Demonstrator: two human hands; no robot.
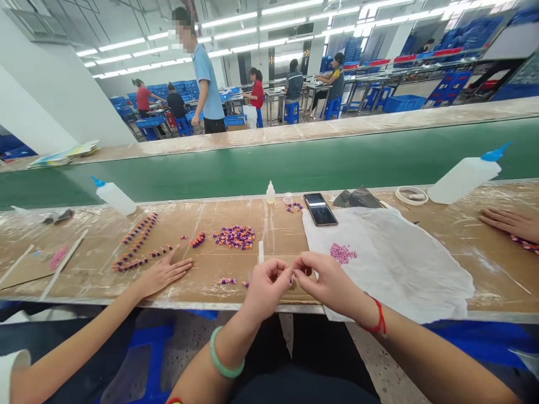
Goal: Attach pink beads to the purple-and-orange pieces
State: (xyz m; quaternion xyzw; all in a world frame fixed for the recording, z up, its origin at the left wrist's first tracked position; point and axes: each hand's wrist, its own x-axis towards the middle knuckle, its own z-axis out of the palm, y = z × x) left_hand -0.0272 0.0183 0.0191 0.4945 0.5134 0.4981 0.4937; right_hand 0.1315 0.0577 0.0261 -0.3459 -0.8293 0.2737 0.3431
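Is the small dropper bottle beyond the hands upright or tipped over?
Upright: the small dropper bottle stands on its base, its narrow nozzle pointing straight up.

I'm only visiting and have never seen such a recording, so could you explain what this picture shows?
There is no machine here, just a person whose head-worn camera looks forward and down. The wearer's left hand has a green bangle at the wrist; the right hand has a red cord. The two seem to pinch something too small to make out. On the brown surface lie a heap of purple and orange pieces and a white cloth bearing tiny pink pieces, with a phone at its edge. The hand further left and the hand at the far right belong to others.
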